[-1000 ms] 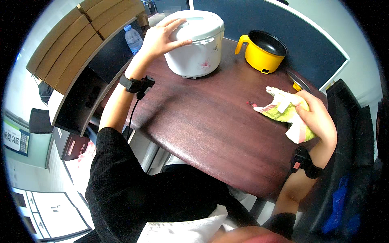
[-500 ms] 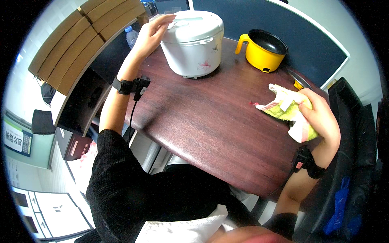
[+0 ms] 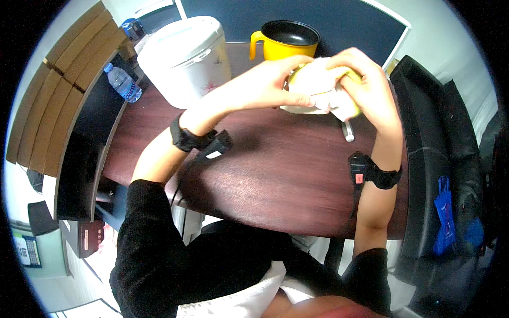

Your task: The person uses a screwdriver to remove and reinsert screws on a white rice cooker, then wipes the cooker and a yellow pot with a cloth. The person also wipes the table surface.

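Observation:
Both of my hands meet over the far right part of the dark wooden table (image 3: 265, 180). Between them is a crumpled yellow-green and white cloth (image 3: 317, 79). My right hand (image 3: 368, 85) grips it from the right, with fingers curled over the top. From the left, my left hand (image 3: 268, 85) pinches the cloth with the thumb beneath and fingers above, partly hidden by it. Just behind the hands stands a yellow pot (image 3: 286, 50) with a black inside and a side handle. A white rice cooker (image 3: 183, 69) with a flower print stands behind my left forearm.
A water bottle (image 3: 123, 84) stands at the table's far left, beside stacked cardboard boxes (image 3: 58, 100). A small pale-ended object (image 3: 348, 131) lies below my right hand. A dark partition (image 3: 339, 26) rises behind the table; a black sofa (image 3: 435, 138) is at the right.
My left hand has left the rice cooker's lid and moved right onto the cloth. My right hand has carried the cloth left and farther away. The view has shifted right.

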Motion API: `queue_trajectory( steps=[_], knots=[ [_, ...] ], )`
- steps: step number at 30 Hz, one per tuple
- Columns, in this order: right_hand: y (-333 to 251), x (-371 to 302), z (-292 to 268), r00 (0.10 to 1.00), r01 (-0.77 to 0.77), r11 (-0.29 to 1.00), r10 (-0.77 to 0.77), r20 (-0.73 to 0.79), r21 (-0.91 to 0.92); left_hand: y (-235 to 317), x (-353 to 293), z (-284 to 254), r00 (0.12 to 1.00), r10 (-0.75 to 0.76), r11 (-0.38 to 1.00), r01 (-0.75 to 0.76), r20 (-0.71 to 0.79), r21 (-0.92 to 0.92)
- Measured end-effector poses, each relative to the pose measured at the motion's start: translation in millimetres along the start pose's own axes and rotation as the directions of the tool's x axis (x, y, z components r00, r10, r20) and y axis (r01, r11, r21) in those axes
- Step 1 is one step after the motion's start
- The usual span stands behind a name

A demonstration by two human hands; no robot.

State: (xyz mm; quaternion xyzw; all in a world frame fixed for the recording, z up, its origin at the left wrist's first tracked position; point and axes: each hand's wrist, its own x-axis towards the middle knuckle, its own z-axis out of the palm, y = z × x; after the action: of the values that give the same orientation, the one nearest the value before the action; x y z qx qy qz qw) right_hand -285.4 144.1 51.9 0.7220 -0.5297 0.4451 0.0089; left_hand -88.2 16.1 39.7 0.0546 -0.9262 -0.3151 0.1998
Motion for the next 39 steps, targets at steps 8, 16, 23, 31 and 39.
queue_trajectory(
  steps=[8, 16, 23, 31, 39],
  knots=[
    [14, 7, 27, 0.874, -0.068, 0.959, 0.19, -0.447, 0.274, -11, 57, 44, 0.839, 0.058, 0.919, -0.256, -0.541, -0.299],
    [13, 8, 35, 0.913, -0.111, 0.91, 0.252, -0.321, 0.399, -16, 62, 5, 0.997, -0.02, 0.613, 0.066, 0.069, -0.787],
    [41, -4, -14, 0.838, -0.238, 0.959, 0.284, -0.465, 0.156, -68, 74, -30, 0.999, -0.009, 0.806, -0.023, -0.051, -0.591],
    [38, -2, -35, 0.526, 0.151, 0.932, 0.208, -0.825, 0.33, -190, 113, -33, 0.656, -0.351, 0.896, 0.442, -0.668, -0.037],
    [62, -10, -15, 0.994, 0.017, 0.976, -0.041, -0.105, -0.219, -264, 105, -39, 0.7, -0.608, 0.76, 0.65, -0.374, -0.02]
  ],
)
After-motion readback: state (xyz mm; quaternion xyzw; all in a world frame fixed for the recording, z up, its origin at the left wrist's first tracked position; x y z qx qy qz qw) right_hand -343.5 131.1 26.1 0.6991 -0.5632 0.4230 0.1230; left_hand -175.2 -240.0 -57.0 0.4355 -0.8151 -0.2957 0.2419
